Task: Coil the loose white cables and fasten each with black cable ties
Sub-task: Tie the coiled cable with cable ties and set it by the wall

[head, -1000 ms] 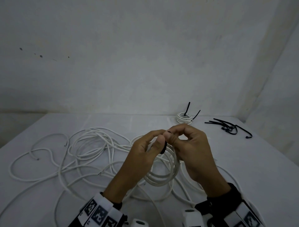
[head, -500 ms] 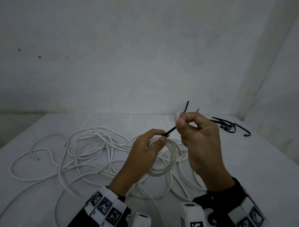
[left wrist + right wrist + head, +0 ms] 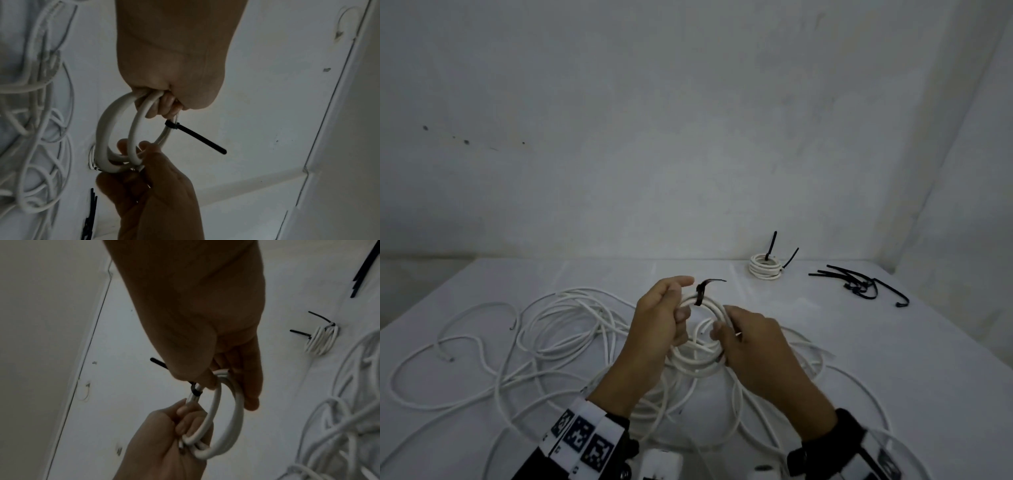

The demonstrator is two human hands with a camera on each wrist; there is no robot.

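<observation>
White coil [image 3: 703,346] in both hands' grip [image 3: 661,325] [image 3: 753,346]; black tie [image 3: 702,291] tail points away rightward.

I see a white table [image 3: 825,342], a dim grey wall [image 3: 654,137] rising behind it, small dark specks upper left, another wall meeting the table's right edge.

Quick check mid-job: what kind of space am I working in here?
Most likely a bare indoor workbench in a room corner. A plain white table meets marked white walls, and on it lie only loose white cables, one finished coil and spare black cable ties.
</observation>
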